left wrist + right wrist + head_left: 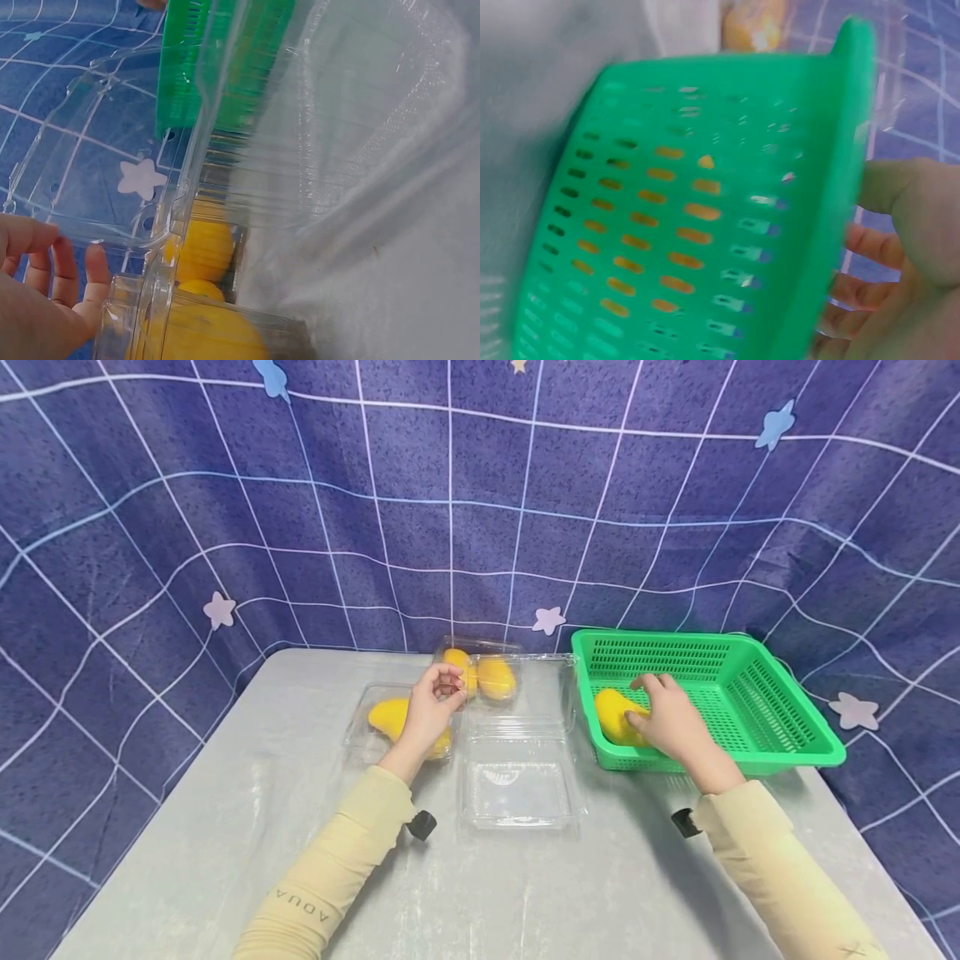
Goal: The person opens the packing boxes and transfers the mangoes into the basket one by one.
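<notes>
a yellow mango [615,718] lies inside a green perforated plastic basket [797,758], at its left end. the right hand [677,718] is spread wide at the mango's right side. left of the basket, the left hand [430,712] is narrow, fingertips by the lid [546,689] of an open clear clamshell box [517,797]; whether they pinch it, i cannot tell. the mango looks smooth, likely firm, fairly weighty and bruisable, best held round its thick middle; the thin clamshell box seems light and bendy.
</notes>
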Demonstrator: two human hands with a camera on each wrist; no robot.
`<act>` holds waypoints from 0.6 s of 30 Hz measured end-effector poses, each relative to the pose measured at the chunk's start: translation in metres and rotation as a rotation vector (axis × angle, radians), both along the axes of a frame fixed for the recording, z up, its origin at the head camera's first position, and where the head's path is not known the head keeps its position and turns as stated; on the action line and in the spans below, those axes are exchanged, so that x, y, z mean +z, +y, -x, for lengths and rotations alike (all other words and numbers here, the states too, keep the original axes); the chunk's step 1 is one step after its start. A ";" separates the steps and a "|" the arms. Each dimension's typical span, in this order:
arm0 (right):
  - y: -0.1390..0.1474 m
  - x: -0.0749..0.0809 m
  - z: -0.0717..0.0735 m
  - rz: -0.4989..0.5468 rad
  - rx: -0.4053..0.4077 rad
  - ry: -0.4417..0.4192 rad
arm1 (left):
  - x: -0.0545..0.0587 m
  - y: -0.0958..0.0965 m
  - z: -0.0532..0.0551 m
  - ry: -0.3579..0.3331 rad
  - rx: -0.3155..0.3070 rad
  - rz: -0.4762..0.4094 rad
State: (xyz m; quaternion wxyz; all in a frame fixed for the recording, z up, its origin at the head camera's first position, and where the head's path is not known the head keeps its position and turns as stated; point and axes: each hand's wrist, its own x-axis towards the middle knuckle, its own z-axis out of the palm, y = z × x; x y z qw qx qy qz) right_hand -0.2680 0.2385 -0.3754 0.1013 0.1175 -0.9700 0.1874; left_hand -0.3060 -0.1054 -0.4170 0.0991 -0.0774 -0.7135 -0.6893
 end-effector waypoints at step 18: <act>-0.020 0.015 -0.063 0.134 0.071 0.312 | 0.024 0.002 -0.020 -0.024 -0.022 -0.003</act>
